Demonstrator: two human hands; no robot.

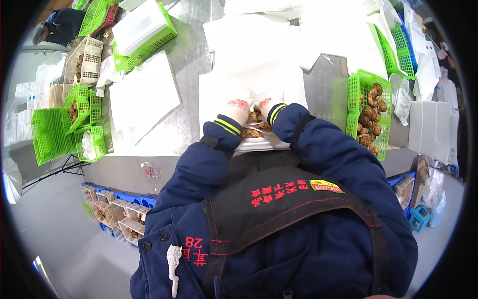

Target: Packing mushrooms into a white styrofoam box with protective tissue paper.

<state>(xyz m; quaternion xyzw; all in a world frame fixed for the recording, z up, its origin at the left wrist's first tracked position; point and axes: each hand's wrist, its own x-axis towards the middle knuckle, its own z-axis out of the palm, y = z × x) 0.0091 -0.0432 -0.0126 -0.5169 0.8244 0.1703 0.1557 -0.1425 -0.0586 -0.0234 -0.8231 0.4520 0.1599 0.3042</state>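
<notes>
My left hand [239, 105] and my right hand [264, 104], both in white gloves with red print, are close together above a shallow white box [263, 145] at the table's near edge. Glare washes out the fingers, so their grip is hidden. Between and below the wrists lie brown, knobbly mushrooms [252, 133], with thin white strips among them. A white sheet [213, 108] spreads around and beyond the hands.
To the right stands a green plastic basket [388, 123] of mushrooms. White panels [140, 101] lie on the metal table [186, 74] to the left, near stacked green baskets [52, 132]. Crates of mushrooms [106, 211] sit low at left. Another person [63, 26] is at far left.
</notes>
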